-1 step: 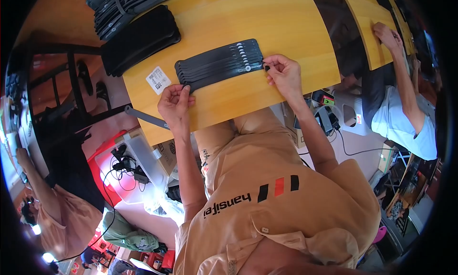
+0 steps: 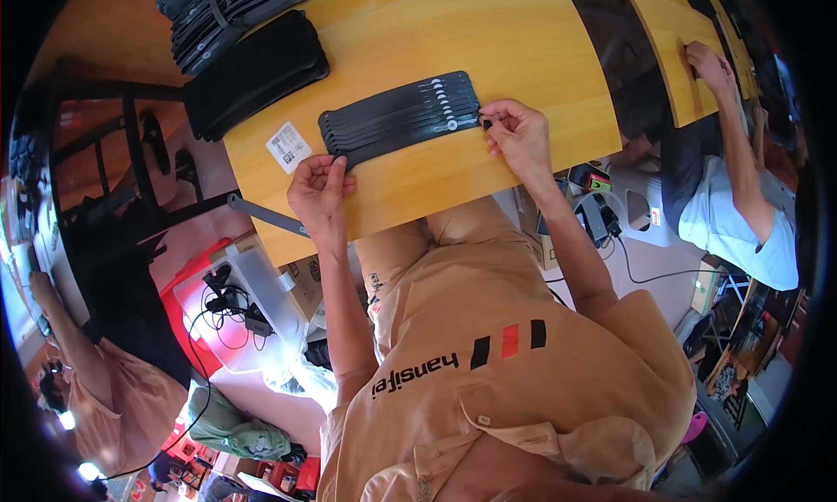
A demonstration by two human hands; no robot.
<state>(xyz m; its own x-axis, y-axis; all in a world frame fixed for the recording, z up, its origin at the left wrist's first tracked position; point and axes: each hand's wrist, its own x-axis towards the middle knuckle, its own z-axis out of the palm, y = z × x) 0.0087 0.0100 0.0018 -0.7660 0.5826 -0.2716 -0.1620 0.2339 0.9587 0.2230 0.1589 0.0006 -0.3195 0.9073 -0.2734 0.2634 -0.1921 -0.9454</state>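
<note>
Several flat black straps [image 2: 384,118] with rounded ends lie overlapped in a fanned row on the wooden table in front of me. Small white marks run across them near their right ends. My left hand [image 2: 321,188] pinches the left end of the nearest strap between thumb and fingers. At the opposite end, my right hand [image 2: 520,138] has thumb and forefinger closed on the strap's dark tip. A white printed label [image 2: 288,146] lies on the table just beyond my left hand. By my left wrist, a single dark grey strap [image 2: 266,214] juts past the table's edge.
A black stack of straps [image 2: 253,75] and a banded bundle [image 2: 231,14] stand at the table's far left. Below the left edge is a clear plastic bin [image 2: 248,306] with black cables. Co-workers sit on both sides; one's hand [image 2: 711,66] rests at another table.
</note>
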